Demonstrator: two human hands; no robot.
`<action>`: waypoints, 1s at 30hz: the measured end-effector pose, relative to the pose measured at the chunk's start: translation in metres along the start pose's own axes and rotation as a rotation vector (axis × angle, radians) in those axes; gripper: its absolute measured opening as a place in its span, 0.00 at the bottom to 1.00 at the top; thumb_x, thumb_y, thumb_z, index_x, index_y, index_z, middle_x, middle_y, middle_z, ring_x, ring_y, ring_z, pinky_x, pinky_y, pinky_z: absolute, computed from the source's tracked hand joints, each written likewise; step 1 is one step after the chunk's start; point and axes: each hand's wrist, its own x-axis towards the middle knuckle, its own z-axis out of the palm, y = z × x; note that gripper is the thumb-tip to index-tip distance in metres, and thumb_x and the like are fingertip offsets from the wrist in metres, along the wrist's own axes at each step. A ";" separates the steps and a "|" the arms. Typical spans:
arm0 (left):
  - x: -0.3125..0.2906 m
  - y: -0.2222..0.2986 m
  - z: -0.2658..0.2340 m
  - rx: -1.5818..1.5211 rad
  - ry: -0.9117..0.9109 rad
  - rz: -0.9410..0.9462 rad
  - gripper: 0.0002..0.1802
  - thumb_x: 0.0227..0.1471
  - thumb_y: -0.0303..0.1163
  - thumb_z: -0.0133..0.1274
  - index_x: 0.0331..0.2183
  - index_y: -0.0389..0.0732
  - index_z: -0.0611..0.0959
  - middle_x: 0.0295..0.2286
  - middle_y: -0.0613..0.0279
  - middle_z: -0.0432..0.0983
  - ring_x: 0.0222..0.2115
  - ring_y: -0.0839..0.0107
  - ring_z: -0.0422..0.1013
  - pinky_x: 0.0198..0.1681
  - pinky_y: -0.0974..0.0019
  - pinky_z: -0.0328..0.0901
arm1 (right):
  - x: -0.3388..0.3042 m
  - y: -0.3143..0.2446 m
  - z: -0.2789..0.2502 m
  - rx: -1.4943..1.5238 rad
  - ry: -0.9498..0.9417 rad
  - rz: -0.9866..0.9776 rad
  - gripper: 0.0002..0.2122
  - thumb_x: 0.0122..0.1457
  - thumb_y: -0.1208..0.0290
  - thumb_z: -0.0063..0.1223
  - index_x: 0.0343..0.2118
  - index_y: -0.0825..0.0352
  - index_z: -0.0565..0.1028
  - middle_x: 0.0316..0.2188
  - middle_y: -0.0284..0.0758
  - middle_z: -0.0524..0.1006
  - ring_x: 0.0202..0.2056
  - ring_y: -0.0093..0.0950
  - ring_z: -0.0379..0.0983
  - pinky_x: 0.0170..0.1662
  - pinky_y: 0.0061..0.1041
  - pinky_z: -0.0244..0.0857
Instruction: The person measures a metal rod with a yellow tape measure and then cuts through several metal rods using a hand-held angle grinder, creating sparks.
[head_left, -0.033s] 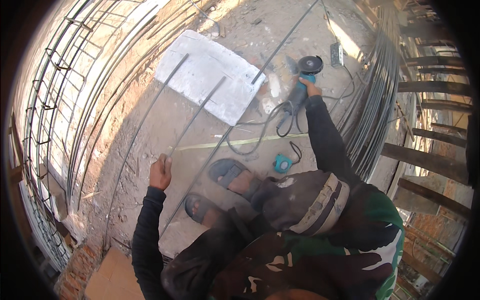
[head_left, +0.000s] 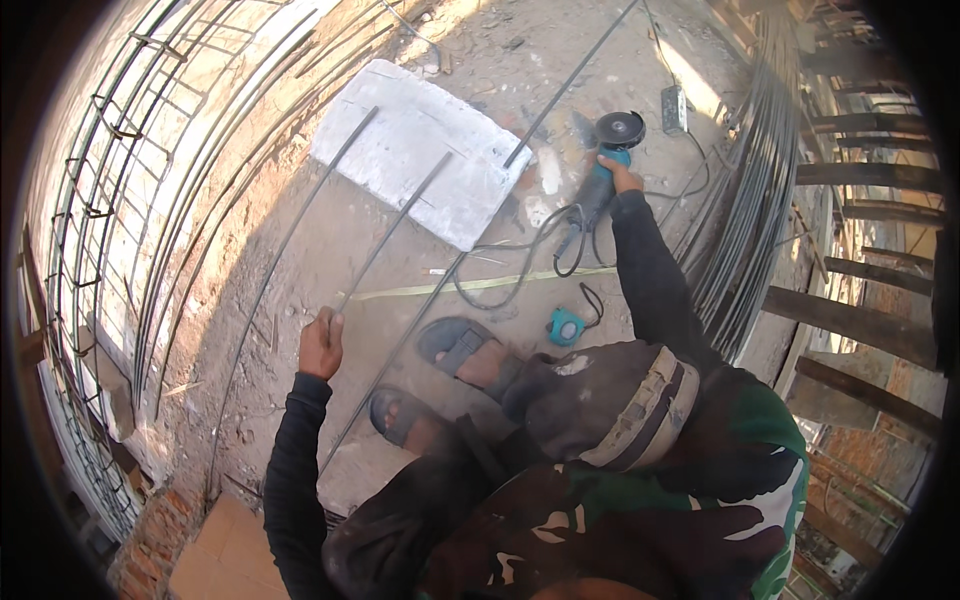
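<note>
My left hand point(head_left: 320, 343) is closed around the near end of a thin steel rod point(head_left: 395, 228). The rod's far end lies on a whitish rectangular slab point(head_left: 430, 120). Out to the right, my right hand point(head_left: 624, 177) grips the body of a teal and dark angle grinder point(head_left: 597, 188). Its dark disc point(head_left: 620, 130) points away from me, near the ground; I cannot tell whether it spins. Left of the held rod, another rod point(head_left: 290, 233) also has its tip on the slab. A teal tape measure point(head_left: 566, 327) lies between my right forearm and my sandalled foot point(head_left: 462, 345).
A pale yellow strip point(head_left: 450, 286) crosses the dirt beside the grinder's looped cord point(head_left: 510, 296). Another rod point(head_left: 400, 350) runs past my feet. A socket block point(head_left: 674, 110) lies beyond the grinder. Rod bundles point(head_left: 745, 215) line the right, a rebar cage point(head_left: 95, 210) the left.
</note>
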 end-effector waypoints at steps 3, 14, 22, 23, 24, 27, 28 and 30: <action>-0.007 -0.004 -0.004 0.012 0.014 -0.031 0.13 0.60 0.36 0.44 0.30 0.34 0.70 0.20 0.37 0.69 0.25 0.37 0.69 0.27 0.45 0.60 | -0.029 -0.023 0.008 -0.270 0.085 -0.025 0.38 0.38 0.52 0.68 0.42 0.86 0.72 0.41 0.52 0.77 0.41 0.40 0.76 0.45 0.31 0.68; -0.021 -0.009 -0.008 -0.013 0.031 -0.069 0.10 0.59 0.33 0.45 0.32 0.35 0.71 0.24 0.37 0.71 0.29 0.37 0.69 0.30 0.46 0.62 | -0.023 -0.014 0.005 -0.472 0.200 -0.158 0.42 0.35 0.42 0.68 0.42 0.83 0.74 0.44 0.56 0.75 0.48 0.46 0.73 0.52 0.34 0.65; -0.029 -0.020 -0.011 0.051 0.100 -0.037 0.10 0.58 0.34 0.46 0.34 0.36 0.73 0.27 0.39 0.73 0.30 0.38 0.70 0.33 0.44 0.63 | -0.019 -0.016 0.012 -0.587 0.218 -0.209 0.44 0.35 0.38 0.67 0.41 0.82 0.75 0.44 0.56 0.76 0.48 0.46 0.73 0.52 0.35 0.65; -0.033 -0.023 -0.010 0.069 0.102 -0.055 0.10 0.58 0.34 0.46 0.34 0.37 0.73 0.27 0.39 0.73 0.31 0.39 0.70 0.33 0.44 0.63 | -0.019 -0.019 0.017 -0.622 0.214 -0.212 0.44 0.36 0.38 0.67 0.41 0.82 0.75 0.44 0.56 0.75 0.48 0.46 0.73 0.53 0.35 0.64; -0.038 -0.028 -0.010 0.094 0.110 -0.079 0.10 0.58 0.35 0.46 0.34 0.37 0.73 0.27 0.40 0.74 0.31 0.39 0.70 0.33 0.44 0.63 | -0.017 -0.020 0.022 -0.636 0.233 -0.228 0.44 0.36 0.37 0.67 0.41 0.82 0.75 0.44 0.56 0.75 0.48 0.46 0.73 0.53 0.35 0.65; -0.054 -0.043 -0.014 0.172 0.121 -0.138 0.10 0.58 0.35 0.46 0.33 0.38 0.73 0.27 0.43 0.74 0.30 0.41 0.71 0.33 0.45 0.64 | -0.006 -0.014 0.014 -0.669 0.251 -0.260 0.43 0.36 0.38 0.67 0.41 0.82 0.75 0.43 0.56 0.76 0.48 0.47 0.73 0.52 0.36 0.65; -0.058 -0.047 -0.015 0.200 0.124 -0.156 0.09 0.58 0.35 0.45 0.33 0.39 0.73 0.27 0.45 0.75 0.30 0.42 0.72 0.33 0.45 0.64 | 0.001 -0.013 0.012 -0.663 0.247 -0.265 0.43 0.36 0.38 0.67 0.41 0.82 0.75 0.43 0.56 0.76 0.47 0.47 0.73 0.52 0.36 0.65; -0.072 -0.045 -0.020 0.267 0.142 -0.121 0.08 0.59 0.35 0.46 0.33 0.41 0.72 0.26 0.50 0.74 0.28 0.46 0.72 0.30 0.48 0.65 | -0.007 -0.009 0.019 -0.688 0.204 -0.256 0.42 0.37 0.40 0.68 0.40 0.82 0.75 0.42 0.56 0.76 0.47 0.47 0.73 0.52 0.36 0.65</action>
